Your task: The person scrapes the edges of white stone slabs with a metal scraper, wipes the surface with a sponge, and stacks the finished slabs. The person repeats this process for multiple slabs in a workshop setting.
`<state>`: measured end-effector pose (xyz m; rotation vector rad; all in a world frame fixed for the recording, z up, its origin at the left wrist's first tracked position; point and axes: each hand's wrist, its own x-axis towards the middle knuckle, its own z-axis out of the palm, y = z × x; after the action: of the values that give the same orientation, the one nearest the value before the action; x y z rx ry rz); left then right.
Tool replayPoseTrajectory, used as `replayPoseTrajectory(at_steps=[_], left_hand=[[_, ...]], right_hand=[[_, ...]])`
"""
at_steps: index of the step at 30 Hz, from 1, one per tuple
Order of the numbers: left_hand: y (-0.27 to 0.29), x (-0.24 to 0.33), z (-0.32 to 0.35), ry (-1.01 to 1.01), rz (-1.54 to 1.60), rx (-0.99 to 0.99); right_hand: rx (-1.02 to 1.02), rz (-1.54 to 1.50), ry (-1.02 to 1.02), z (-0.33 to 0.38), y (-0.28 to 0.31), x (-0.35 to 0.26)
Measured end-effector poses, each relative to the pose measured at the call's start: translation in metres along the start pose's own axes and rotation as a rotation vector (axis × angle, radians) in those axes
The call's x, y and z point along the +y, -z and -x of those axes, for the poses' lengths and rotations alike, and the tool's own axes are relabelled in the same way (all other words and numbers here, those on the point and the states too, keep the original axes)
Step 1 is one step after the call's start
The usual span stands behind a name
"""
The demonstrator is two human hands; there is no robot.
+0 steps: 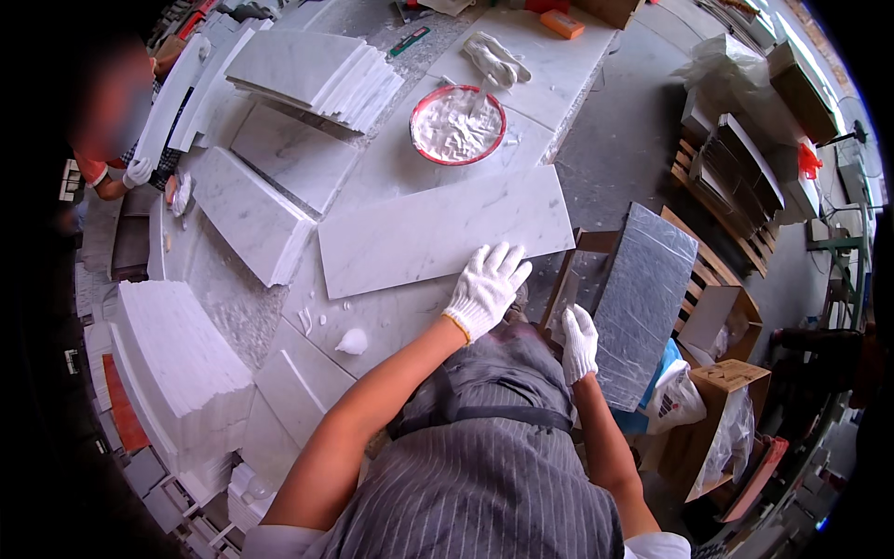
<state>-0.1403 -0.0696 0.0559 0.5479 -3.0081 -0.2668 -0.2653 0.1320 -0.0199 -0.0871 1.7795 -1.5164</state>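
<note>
- Left hand: fingers stretched out on the white slab's near edge; most of it's beyond and left of them.
- Right hand: can't tell if those fingers grip anything; dark slab just right of them.
- I'd press lightly, 1 palm flat, to avoid skidding.

My fingers wear white knitted cloth gloves, matt and finely textured. The long white rectangular slab looks like grey-veined marble, smooth with a soft sheen; the dark grey rectangular slab looks like stone, streaked and faintly glossy. In the red-rimmed round bowl, the white paste is lumpy and matt. My grey pinstriped apron is dull, creased cloth; the clear bag is shiny, crinkled plastic.
</note>
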Motion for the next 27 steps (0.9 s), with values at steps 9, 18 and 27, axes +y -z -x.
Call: replayPoseTrajectory(at_steps=[9, 18, 27], left_hand=[[-0.003, -0.014, 0.036, 0.169, -0.006, 0.252], [0.001, -0.039, 0.047, 0.495, -0.036, 0.159], [-0.001, -0.048, 0.051, 0.425, -0.065, 0.186]], right_hand=[[-0.177, 0.402, 0.449, -0.027, -0.045, -0.09], [-0.293, 0.831, 0.567, -0.041, -0.082, -0.106], [-0.173, 0.853, 0.536, -0.027, -0.1, -0.095]])
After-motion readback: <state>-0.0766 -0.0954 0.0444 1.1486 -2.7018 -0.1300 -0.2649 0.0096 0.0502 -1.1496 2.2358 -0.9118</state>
